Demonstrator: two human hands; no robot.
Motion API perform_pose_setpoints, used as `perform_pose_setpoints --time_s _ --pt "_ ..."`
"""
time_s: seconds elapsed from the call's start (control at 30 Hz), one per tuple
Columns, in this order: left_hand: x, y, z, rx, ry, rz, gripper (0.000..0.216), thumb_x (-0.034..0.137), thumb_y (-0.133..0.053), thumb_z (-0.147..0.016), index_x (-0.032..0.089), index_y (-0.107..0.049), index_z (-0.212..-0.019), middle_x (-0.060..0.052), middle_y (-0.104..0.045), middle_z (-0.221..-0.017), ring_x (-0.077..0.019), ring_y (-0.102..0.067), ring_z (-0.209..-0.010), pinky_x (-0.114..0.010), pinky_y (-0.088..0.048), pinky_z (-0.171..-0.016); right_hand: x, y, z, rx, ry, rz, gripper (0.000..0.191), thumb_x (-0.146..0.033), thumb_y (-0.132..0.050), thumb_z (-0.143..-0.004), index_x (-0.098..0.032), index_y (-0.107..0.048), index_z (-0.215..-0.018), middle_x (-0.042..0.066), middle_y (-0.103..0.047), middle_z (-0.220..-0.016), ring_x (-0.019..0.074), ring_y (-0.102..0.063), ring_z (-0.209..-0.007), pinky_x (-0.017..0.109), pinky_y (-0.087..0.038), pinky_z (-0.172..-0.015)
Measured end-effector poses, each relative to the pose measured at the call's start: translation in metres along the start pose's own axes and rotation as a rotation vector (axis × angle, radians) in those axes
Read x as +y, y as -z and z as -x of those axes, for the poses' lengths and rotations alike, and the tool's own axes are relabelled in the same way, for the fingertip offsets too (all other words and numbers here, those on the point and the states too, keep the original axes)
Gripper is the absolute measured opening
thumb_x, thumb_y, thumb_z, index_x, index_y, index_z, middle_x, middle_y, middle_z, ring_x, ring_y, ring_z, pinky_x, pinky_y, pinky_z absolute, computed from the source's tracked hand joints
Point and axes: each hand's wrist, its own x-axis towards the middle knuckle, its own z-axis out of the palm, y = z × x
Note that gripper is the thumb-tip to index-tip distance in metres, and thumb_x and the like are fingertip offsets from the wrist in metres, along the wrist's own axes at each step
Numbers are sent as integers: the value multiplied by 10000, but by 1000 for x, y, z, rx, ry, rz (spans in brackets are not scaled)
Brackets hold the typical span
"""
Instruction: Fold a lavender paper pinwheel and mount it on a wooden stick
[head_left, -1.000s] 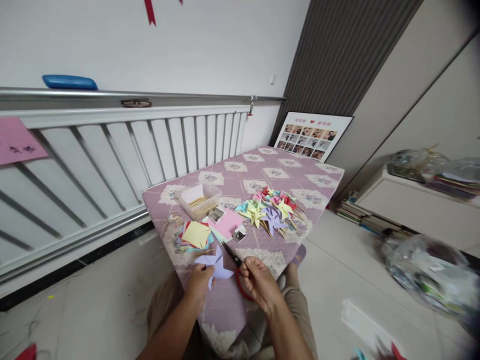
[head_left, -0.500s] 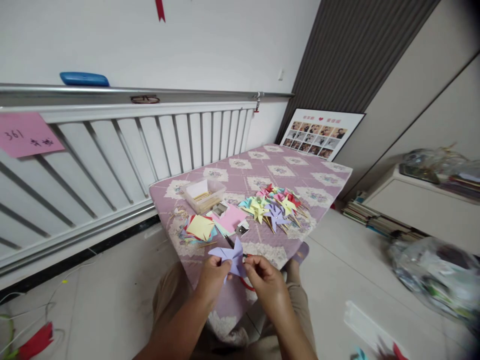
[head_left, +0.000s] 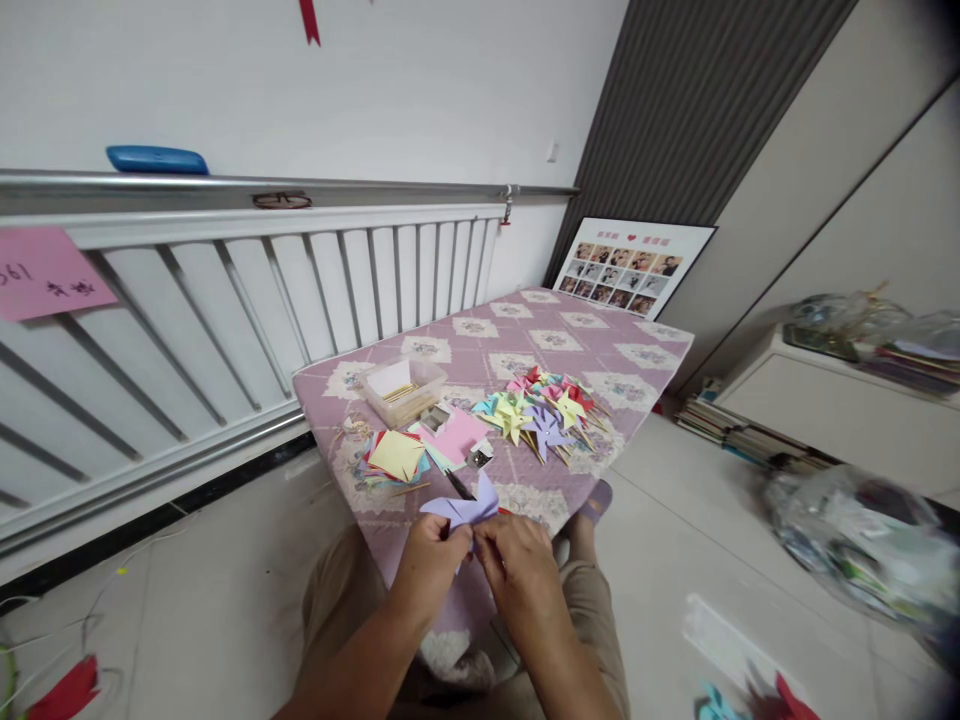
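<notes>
A lilac paper pinwheel is held over the near end of the table. My left hand is closed, pinching its left and lower part between thumb and fingers. Closed too, my right hand grips its lower right edge, fingertips close to those of the left. Whether a small part sits between the right fingertips is hidden. Just behind the pinwheel lie scissors with dark blades; their red handles are mostly covered by the right hand. Cut paper squares, a yellow one on top, lie beyond the left hand.
Finished pinwheels on sticks are heaped at the right of the tablecloth. A clear box holds wooden sticks. Pink paper and a small container of metal bits lie nearby. The radiator borders the table's left side.
My right hand has turned inward, its fingertips moving left and closer to the left hand's. The pinwheel has tilted and looks flatter. The red scissor handle is now mostly hidden.
</notes>
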Motion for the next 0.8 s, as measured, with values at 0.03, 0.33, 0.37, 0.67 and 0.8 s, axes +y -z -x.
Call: perform_pose_setpoints --time_s 0.03,0.33,0.37,0.67,0.8 --pt "0 1 0 5 13 -6 141 270 -591 -716 149 -661 -696 3 -625 -643 -129 -552 -632 -236 -451 -650 0 1 0 11 15 12 190 -199 -494 -945 -211 -619 -803 9 -663 -757 176 -573 -739 309 -345 -742" --pt "6 4 6 3 35 50 170 310 -622 -698 151 -681 -689 -1 -631 -623 -126 -541 -574 -246 -479 -597 -5 7 -3 22 38 39 213 -229 -488 -958 -218 -616 -788 5 -649 -742 174 -564 -738 320 -346 -773" --pt "7 4 6 2 39 55 172 311 -627 -694 151 -690 -709 -6 -647 -640 -128 -551 -584 -246 -481 -604 -5 8 -3 24 24 31 214 -234 -491 -954 -222 -619 -783 6 -648 -745 176 -563 -744 319 -350 -761" --pt "24 5 14 -46 33 87 128 283 -624 -691 179 -698 -678 7 -651 -630 -122 -535 -593 -224 -458 -599 -10 16 -5 76 -44 -16 129 -230 -554 -896 -253 -643 -805 56 -626 -949 226 -555 -920 385 -426 -816" --pt "26 8 14 -61 37 52 135 261 -604 -701 198 -721 -723 5 -679 -679 -134 -552 -623 -228 -459 -619 -11 17 -7 96 0 -7 127 -204 -550 -882 -251 -636 -800 98 -579 -1201 282 -486 -1177 480 -412 -960"
